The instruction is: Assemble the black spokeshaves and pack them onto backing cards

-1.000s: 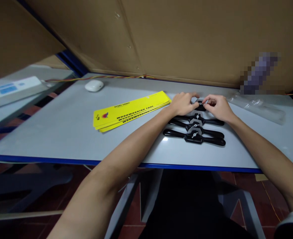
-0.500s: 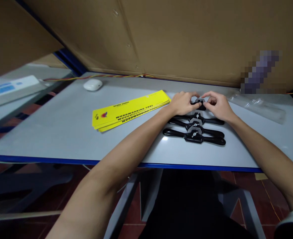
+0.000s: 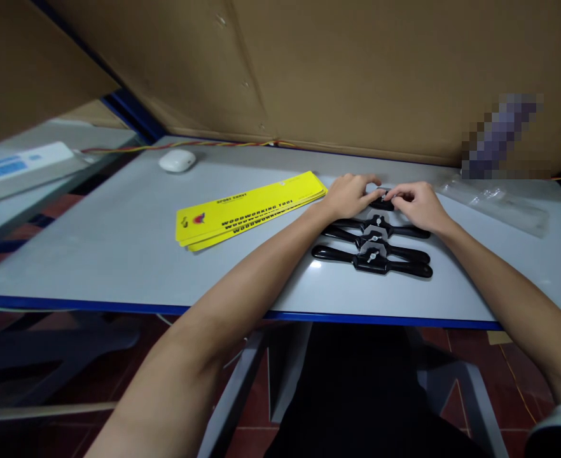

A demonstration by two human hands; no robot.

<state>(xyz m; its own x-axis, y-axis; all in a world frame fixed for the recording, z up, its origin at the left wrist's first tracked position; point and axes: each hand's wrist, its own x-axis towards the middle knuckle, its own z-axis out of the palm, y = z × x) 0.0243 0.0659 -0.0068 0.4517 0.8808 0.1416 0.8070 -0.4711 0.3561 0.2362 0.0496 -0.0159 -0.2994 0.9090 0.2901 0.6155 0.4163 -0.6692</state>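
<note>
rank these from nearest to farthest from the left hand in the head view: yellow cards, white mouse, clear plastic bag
From the left hand:
1. yellow cards, just to its left, nearly touching the wrist.
2. clear plastic bag, off to the right, beyond the right hand.
3. white mouse, far left, near the table's back edge.

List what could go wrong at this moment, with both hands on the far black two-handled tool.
1. Both hands, left hand and right hand, pinch the far black two-handled tool; its small silver screw could slip loose and roll off.
2. The three black two-handled tools lying closely in a row could be knocked by the wrists.
3. The stack of yellow printed cards beside the left wrist might be nudged.
</note>
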